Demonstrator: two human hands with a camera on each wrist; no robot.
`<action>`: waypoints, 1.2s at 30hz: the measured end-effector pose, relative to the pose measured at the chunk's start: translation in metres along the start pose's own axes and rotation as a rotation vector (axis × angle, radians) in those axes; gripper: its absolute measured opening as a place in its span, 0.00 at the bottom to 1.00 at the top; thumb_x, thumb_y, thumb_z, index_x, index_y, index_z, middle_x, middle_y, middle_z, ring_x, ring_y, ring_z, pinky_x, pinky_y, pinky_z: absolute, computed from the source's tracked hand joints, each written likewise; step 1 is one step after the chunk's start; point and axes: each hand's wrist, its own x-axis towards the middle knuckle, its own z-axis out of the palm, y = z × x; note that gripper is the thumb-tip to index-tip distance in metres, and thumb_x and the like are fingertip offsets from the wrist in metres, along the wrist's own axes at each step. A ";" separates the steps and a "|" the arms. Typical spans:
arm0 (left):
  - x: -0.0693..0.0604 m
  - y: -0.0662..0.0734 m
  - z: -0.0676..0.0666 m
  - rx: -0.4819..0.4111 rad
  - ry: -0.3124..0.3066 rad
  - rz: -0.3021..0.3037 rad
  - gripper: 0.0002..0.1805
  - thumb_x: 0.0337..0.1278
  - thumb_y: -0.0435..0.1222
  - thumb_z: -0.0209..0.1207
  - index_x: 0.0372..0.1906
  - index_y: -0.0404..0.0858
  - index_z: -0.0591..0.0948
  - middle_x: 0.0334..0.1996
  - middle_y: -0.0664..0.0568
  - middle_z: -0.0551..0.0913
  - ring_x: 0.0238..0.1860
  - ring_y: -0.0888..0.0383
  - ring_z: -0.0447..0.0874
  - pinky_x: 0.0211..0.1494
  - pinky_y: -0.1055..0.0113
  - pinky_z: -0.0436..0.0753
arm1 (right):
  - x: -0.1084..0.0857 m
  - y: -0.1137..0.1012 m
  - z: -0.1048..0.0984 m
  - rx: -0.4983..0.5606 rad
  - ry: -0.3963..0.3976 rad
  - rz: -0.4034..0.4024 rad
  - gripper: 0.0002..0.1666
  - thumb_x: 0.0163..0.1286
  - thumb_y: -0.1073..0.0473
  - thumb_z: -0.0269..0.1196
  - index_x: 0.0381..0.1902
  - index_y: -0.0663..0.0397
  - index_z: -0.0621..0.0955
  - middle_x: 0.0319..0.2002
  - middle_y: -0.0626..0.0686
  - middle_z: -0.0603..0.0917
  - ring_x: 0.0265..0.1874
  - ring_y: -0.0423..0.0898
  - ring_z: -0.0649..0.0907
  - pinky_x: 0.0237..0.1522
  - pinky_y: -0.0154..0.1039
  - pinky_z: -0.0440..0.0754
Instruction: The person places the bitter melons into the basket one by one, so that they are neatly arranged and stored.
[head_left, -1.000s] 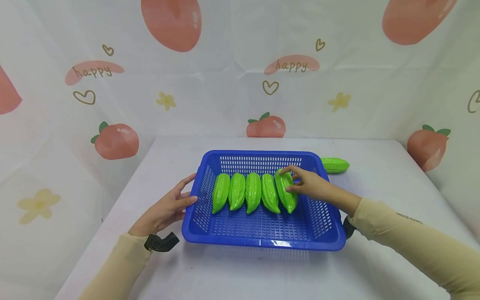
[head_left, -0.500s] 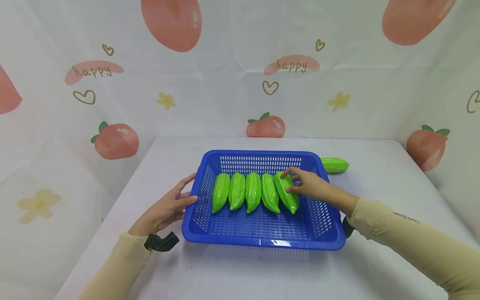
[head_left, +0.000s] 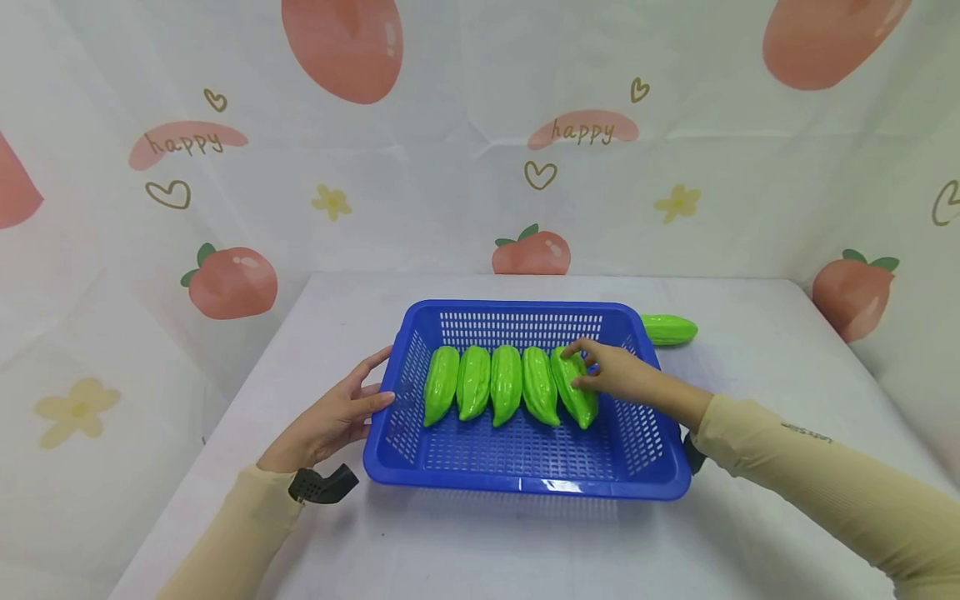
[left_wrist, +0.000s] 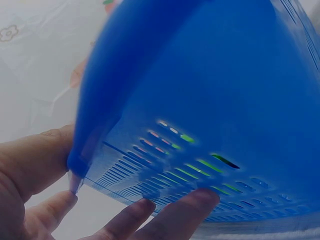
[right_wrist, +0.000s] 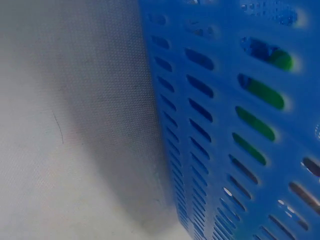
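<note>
A blue plastic basket [head_left: 465, 482] with slotted walls stands mid-table. Inside it several green bitter melons [head_left: 506, 387] lie side by side in a row, tips toward the person. Reaching over the right rim, my right hand [head_left: 611, 372] holds the rightmost bitter melon [head_left: 577, 404] between thumb and fingers, its lower end slightly turned to the right. My left hand [head_left: 341, 412] grips the basket's left rim; in the left wrist view its fingertips [left_wrist: 202, 197] touch the slotted outer wall. The right wrist view shows the basket wall and cloth, with no hand visible.
Behind the basket's right back corner another bitter melon [head_left: 670, 330] lies on the white-covered table [head_left: 450, 550], partly hidden by the rim. A printed cloth backdrop [head_left: 465, 167] rises behind and at both sides.
The rightmost bitter melon has shifted slightly, its lower tip moving right and its top end dropping a little, with my right hand on it. The left hand and basket have stayed put.
</note>
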 end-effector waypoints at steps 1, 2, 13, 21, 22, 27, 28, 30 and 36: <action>0.000 0.000 0.000 0.000 0.004 -0.003 0.44 0.68 0.40 0.56 0.77 0.61 0.42 0.66 0.33 0.67 0.52 0.46 0.84 0.53 0.50 0.83 | 0.000 0.000 0.000 0.000 -0.005 0.006 0.24 0.67 0.59 0.63 0.60 0.54 0.73 0.52 0.68 0.80 0.50 0.61 0.83 0.45 0.50 0.85; 0.000 0.000 0.000 0.000 0.009 -0.005 0.44 0.68 0.40 0.56 0.77 0.61 0.43 0.66 0.33 0.67 0.52 0.46 0.84 0.53 0.50 0.83 | 0.001 0.000 0.001 -0.001 -0.011 0.007 0.24 0.68 0.59 0.63 0.60 0.54 0.73 0.53 0.68 0.80 0.50 0.61 0.83 0.45 0.50 0.85; 0.000 -0.001 0.000 -0.005 0.028 -0.017 0.44 0.67 0.39 0.56 0.76 0.62 0.43 0.66 0.35 0.68 0.52 0.45 0.84 0.53 0.49 0.83 | 0.002 0.001 0.003 0.005 -0.075 0.028 0.32 0.66 0.60 0.63 0.66 0.63 0.68 0.58 0.71 0.76 0.54 0.63 0.81 0.53 0.54 0.81; 0.001 -0.001 0.000 0.007 0.034 -0.020 0.44 0.67 0.40 0.57 0.76 0.62 0.43 0.66 0.35 0.68 0.51 0.45 0.84 0.53 0.49 0.83 | 0.003 0.002 0.003 -0.002 -0.073 0.026 0.33 0.66 0.60 0.64 0.66 0.63 0.67 0.59 0.71 0.76 0.54 0.63 0.80 0.54 0.55 0.80; 0.001 0.000 0.000 0.009 0.034 -0.019 0.44 0.67 0.40 0.57 0.76 0.62 0.43 0.66 0.35 0.68 0.51 0.45 0.84 0.53 0.49 0.83 | 0.003 0.002 0.003 -0.003 -0.072 0.027 0.33 0.66 0.60 0.64 0.66 0.63 0.67 0.59 0.70 0.76 0.54 0.63 0.80 0.54 0.54 0.80; 0.001 0.000 0.000 0.012 0.026 -0.015 0.44 0.67 0.40 0.57 0.76 0.61 0.43 0.66 0.34 0.68 0.52 0.46 0.84 0.53 0.50 0.83 | 0.002 0.000 0.003 -0.002 -0.074 0.036 0.33 0.66 0.60 0.63 0.67 0.63 0.67 0.59 0.70 0.76 0.54 0.63 0.80 0.54 0.54 0.81; 0.000 0.001 0.001 0.011 0.022 -0.013 0.44 0.67 0.40 0.57 0.76 0.61 0.43 0.66 0.34 0.68 0.52 0.46 0.84 0.53 0.49 0.83 | 0.002 0.000 0.003 -0.002 -0.074 0.038 0.33 0.66 0.60 0.63 0.67 0.63 0.67 0.59 0.70 0.76 0.54 0.62 0.81 0.54 0.54 0.81; 0.001 0.001 0.001 0.010 0.015 -0.010 0.44 0.67 0.40 0.56 0.77 0.61 0.42 0.66 0.33 0.67 0.52 0.46 0.83 0.53 0.49 0.83 | 0.002 -0.001 0.002 -0.003 -0.075 0.040 0.33 0.66 0.60 0.63 0.67 0.62 0.67 0.59 0.70 0.76 0.54 0.62 0.81 0.54 0.54 0.81; 0.000 0.001 0.001 0.009 0.010 -0.011 0.44 0.67 0.40 0.57 0.77 0.61 0.42 0.66 0.33 0.67 0.51 0.46 0.84 0.53 0.50 0.83 | 0.002 -0.001 0.002 -0.011 -0.076 0.038 0.33 0.66 0.60 0.64 0.66 0.62 0.67 0.58 0.71 0.76 0.54 0.63 0.80 0.53 0.54 0.81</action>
